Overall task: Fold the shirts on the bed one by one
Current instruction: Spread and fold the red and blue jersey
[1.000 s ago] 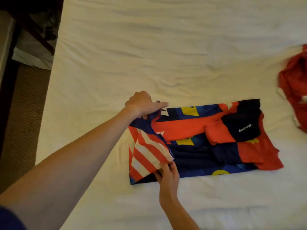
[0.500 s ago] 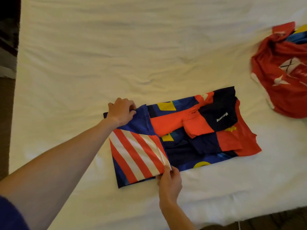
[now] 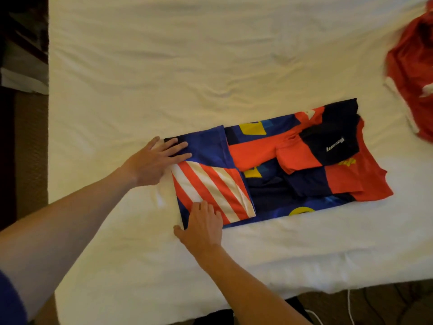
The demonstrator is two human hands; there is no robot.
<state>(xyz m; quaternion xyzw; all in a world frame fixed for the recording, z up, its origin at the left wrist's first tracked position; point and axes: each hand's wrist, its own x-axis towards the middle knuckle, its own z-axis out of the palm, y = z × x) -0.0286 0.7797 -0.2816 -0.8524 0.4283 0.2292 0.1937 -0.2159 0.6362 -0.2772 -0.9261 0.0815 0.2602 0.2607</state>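
Two hands flat, fingers straight: left hand (image 3: 155, 164) and right hand (image 3: 203, 225) press striped flap of multicolour shirt (image 3: 290, 160), mid bed (image 3: 187, 66), near front edge. Risk: slick fabric, flap may spring open on release; uneven right end. White chest logo unreadable. Red shirt (image 3: 412, 66) unfolded, far right.

Both the left hand (image 3: 153, 164) and right hand (image 3: 202, 227) press flat on the folded red, blue and striped shirt (image 3: 276, 165) lying on the white bed (image 3: 187, 66).
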